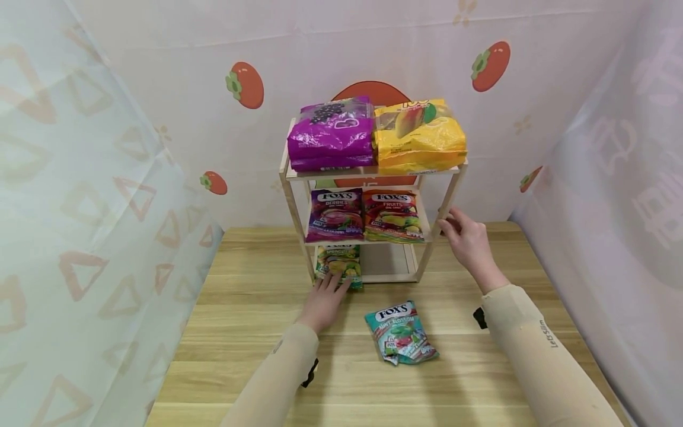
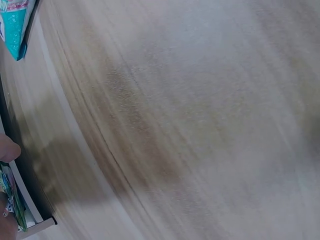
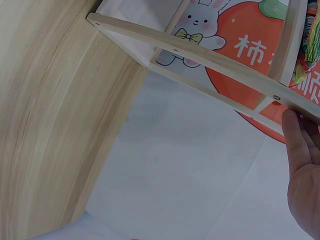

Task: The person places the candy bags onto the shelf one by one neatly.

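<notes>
A small wooden rack (image 1: 368,278) with three levels stands on the table. On its bottom level, at the left, lies a green bag of Fox's candy (image 1: 338,259). My left hand (image 1: 322,302) reaches to that bag, its fingers spread and resting on the bag's lower front. In the left wrist view only parts of fingers (image 2: 7,149) appear at the left edge, by the bag. My right hand (image 1: 469,240) touches the rack's right front post (image 3: 200,52) near the middle level, its visible fingers fairly straight. A teal mint candy bag (image 1: 402,333) lies on the table before the rack.
The middle level carries a purple berries bag (image 1: 336,214) and a red fruits bag (image 1: 393,216). On top sit a large purple bag (image 1: 332,136) and a large yellow bag (image 1: 420,137). Printed cloth (image 1: 341,35) surrounds the wooden table (image 1: 240,332) behind and at both sides.
</notes>
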`<state>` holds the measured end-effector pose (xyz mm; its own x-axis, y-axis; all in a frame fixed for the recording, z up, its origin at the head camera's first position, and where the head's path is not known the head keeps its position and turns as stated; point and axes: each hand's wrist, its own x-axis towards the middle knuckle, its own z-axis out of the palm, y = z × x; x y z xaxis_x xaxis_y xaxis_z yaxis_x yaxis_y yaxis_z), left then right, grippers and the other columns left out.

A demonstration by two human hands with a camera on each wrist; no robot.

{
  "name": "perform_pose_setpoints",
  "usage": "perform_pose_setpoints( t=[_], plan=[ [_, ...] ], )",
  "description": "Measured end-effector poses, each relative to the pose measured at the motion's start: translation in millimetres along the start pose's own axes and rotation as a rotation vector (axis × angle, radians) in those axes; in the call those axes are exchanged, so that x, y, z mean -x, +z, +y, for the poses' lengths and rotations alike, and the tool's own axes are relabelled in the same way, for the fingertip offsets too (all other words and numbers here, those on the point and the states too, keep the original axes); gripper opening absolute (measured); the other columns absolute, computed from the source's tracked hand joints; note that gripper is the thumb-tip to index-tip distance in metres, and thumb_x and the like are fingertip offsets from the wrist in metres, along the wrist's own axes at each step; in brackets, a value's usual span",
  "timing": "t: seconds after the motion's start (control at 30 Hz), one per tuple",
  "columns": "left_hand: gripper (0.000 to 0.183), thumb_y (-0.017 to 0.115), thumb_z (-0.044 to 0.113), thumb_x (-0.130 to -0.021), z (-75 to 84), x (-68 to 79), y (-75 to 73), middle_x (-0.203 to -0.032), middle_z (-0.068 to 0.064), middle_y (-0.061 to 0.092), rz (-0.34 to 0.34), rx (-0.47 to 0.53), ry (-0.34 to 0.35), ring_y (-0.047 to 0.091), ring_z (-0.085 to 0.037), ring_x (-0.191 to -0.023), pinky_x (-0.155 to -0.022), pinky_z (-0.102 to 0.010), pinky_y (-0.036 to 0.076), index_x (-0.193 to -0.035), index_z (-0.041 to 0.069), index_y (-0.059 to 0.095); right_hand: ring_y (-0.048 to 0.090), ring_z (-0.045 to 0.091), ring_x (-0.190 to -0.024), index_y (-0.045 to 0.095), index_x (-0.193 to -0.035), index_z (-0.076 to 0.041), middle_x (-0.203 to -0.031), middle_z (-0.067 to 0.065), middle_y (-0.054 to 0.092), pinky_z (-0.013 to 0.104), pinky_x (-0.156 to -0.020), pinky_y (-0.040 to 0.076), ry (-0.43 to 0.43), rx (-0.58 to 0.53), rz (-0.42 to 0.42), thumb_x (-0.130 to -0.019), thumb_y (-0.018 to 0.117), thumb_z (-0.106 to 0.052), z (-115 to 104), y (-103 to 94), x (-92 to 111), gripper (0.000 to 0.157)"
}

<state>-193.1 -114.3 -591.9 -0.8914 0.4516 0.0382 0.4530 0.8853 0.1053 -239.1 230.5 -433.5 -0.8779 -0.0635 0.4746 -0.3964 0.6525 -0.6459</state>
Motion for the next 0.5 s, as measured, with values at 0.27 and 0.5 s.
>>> perform_pose_setpoints(
  t=[0.27,0.5],
  plan=[
    [0.045,0.057,0.016,-0.106,-2.9,8.4,1.1,-0.159,-0.016,0.042,0.042,-0.080,0.047,0.040,-0.041,-0.145,-0.119,-0.055,0.037,-0.150,0.014,0.051,0.074,0.044,-0.090,0.062,-0.122,0.006,-0.108,0.031,0.072,0.058,-0.075,0.061,0.000,0.007,-0.001,-0.105,0.059,-0.013,0.4,0.1,0.4,0.026],
    [0.045,0.060,0.013,-0.103,-0.8,15.8,-1.7,-0.157,-0.015,0.046,0.035,-0.104,0.056,0.045,-0.039,-0.143,-0.119,-0.053,0.038,-0.148,0.010,0.054,0.073,0.045,-0.092,0.063,-0.120,0.007,-0.107,0.032,0.072,0.060,-0.076,0.060,-0.020,0.015,0.022,-0.104,0.061,-0.011,0.0,0.3,0.8,0.025]
  ],
)
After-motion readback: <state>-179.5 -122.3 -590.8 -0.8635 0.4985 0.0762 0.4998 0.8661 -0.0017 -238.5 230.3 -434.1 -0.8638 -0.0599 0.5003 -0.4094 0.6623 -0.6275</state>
